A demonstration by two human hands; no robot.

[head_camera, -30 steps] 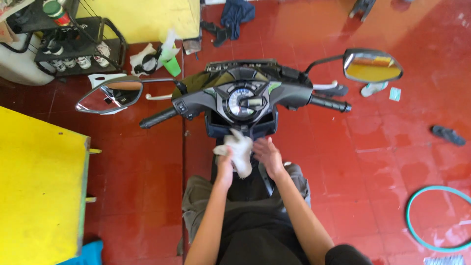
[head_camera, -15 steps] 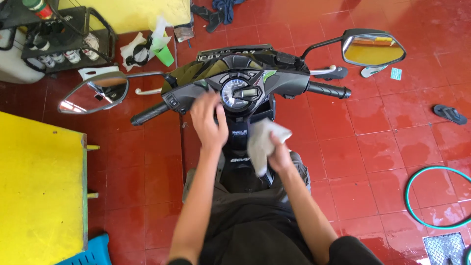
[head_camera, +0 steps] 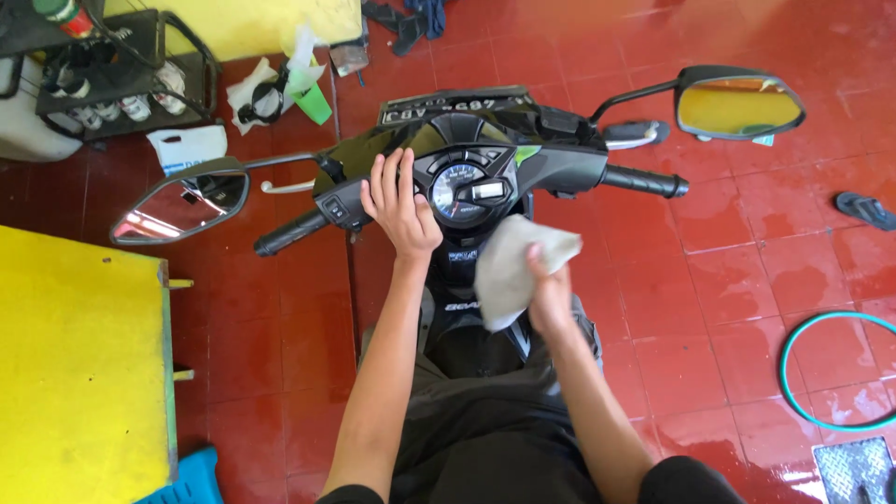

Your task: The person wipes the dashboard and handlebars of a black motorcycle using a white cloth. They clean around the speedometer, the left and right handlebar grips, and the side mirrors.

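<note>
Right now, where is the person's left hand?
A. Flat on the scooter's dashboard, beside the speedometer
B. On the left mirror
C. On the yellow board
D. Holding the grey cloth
A: the left hand lies spread on the dashboard just left of the round speedometer, while the right hand is the one that holds the grey cloth below it.

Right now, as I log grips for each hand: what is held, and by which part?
The right hand grips a grey cloth by its lower right edge. The left hand holds nothing; it rests flat on the scooter's dashboard.
</note>
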